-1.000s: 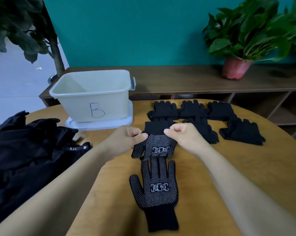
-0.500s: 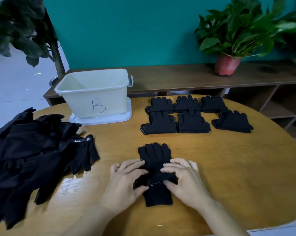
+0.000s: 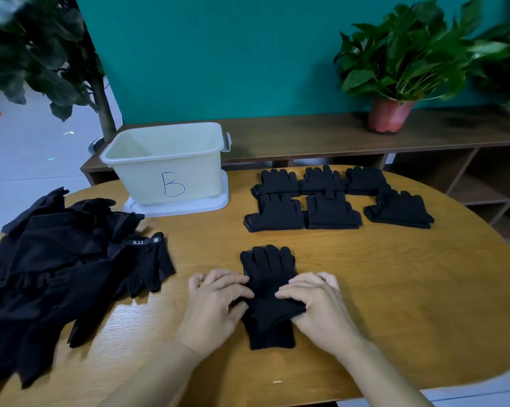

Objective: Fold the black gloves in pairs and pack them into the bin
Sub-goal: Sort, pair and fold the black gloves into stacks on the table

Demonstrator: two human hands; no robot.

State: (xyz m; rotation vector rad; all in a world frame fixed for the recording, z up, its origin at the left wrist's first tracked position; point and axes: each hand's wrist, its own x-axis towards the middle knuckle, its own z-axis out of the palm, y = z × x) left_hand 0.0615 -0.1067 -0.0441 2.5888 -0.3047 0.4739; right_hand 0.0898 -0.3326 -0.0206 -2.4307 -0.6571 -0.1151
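The glove (image 3: 269, 268) is matt black knit cloth with small white dots. The bin (image 3: 148, 177) is smooth pale plastic. The table (image 3: 394, 289) is smooth wood with a soft sheen.

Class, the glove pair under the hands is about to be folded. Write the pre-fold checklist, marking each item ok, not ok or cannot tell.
1. Glove pair lies on the table, fingers pointing away: ok.
2. Left hand and right hand grip its middle from either side: ok.
3. Both gloves' cuffs aligned: cannot tell.
4. Bare table around the pair: ok.
5. Bin open on top: ok.
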